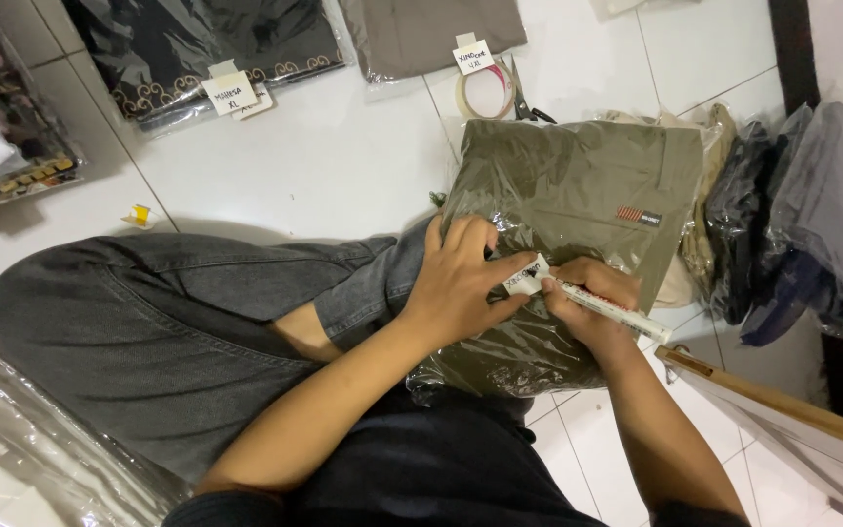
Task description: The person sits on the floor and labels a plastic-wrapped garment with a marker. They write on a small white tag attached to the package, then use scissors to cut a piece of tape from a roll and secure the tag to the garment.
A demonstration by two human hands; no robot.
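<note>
Labelling under way on bagged olive garment

Marker in my right hand, tip set to a small white label that my left hand pinches flat with thumb and fingers. The label sits on an olive garment in a clear plastic bag, resting on my knee above the white tile floor. Writing looks half done, I judge; what follows calls for a steady label. Tape roll and scissors lie just beyond.
</note>
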